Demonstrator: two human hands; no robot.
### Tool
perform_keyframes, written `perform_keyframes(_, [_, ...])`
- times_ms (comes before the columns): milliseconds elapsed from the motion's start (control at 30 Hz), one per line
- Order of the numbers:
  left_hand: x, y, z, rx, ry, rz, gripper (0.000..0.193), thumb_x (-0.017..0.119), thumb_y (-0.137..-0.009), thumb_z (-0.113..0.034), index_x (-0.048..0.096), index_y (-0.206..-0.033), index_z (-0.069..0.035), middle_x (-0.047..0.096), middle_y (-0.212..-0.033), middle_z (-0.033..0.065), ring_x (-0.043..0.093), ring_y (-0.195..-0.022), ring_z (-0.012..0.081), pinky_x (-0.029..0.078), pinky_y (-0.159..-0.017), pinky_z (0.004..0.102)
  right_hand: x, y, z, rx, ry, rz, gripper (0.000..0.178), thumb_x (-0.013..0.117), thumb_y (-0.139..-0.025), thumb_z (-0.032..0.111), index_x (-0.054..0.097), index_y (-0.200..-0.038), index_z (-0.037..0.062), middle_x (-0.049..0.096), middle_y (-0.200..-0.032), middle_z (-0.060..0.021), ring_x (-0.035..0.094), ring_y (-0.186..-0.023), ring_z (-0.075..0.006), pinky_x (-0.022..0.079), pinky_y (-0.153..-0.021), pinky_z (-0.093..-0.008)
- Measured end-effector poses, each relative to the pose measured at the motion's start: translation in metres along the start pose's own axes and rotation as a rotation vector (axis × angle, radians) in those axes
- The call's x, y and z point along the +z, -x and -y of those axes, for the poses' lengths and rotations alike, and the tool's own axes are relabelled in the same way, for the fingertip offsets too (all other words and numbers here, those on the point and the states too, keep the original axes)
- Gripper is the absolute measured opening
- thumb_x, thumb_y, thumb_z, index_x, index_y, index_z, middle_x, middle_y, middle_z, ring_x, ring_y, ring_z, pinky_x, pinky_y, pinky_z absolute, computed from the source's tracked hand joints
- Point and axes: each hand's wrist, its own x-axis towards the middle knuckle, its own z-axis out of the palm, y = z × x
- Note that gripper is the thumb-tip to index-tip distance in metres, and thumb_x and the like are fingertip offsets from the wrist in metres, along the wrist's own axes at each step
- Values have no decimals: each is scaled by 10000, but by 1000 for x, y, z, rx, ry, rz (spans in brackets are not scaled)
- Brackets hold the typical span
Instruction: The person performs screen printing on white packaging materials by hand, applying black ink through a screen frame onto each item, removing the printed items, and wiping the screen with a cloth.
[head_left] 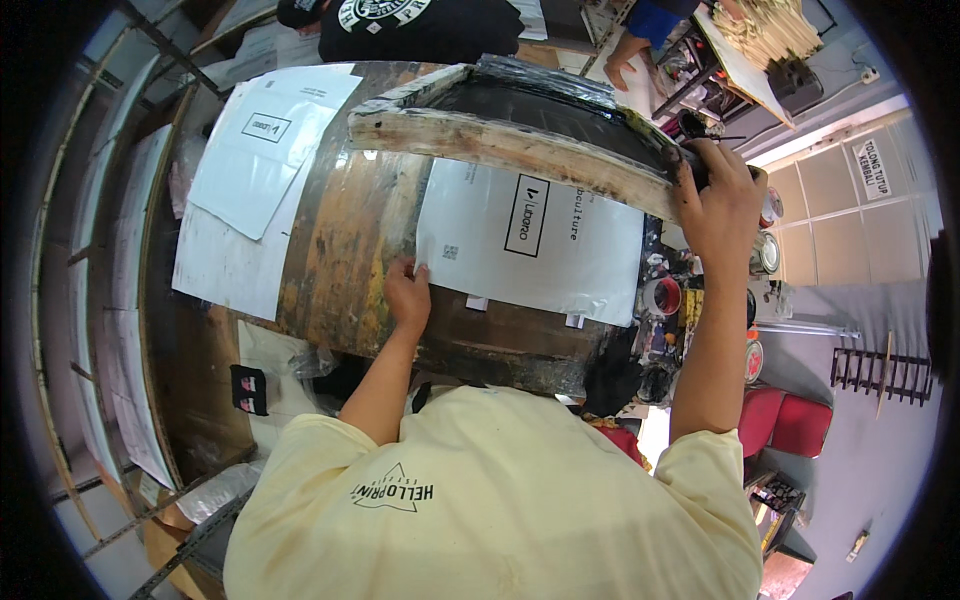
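A white printed plastic mailer (590, 262) lies on the worn wooden table in front of me. The fingers of my left hand (407, 296) are closed on its left edge. Above the mailer, a wooden screen-printing frame (520, 150) with dark mesh is tilted up, its near side raised off the table. My right hand (722, 200) grips the right end of this frame, with dark ink smears around the fingers. Small white tabs (477, 302) show at the mailer's near edge. What lies beneath the frame's far part is hidden.
More printed white mailers (235, 200) overlap on the table's left side. Ink tubs (662, 296) and tins (765, 252) crowd the right. Racks (140, 300) stand at far left. Another person in a black shirt (420, 30) is beyond the table; a red chair (790, 420) is lower right.
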Motion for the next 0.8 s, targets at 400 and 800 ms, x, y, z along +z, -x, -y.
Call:
perform_keyframes(400, [-6,-3,-49,338,42,-1,188,693,-980,-170,669,-919,6,602,-723,109,600,-633,269,532,-652,403,-1,-5,-1,-59,-38,-77,346,693,-893,392,708,-1032,75,699,-940,-94,653,-967,-304,394,-975,-489])
perform_keyframes(800, [-40,-82,-8,-404,828,65,162,691,-965,-163,597,-988,-33,632,-918,74,623,-769,179,573,-707,347,-3,-6,-4,-39,-43,-92,398,694,-897,458,717,-1039,87,671,-896,-67,635,-932,-272,383,-886,-474])
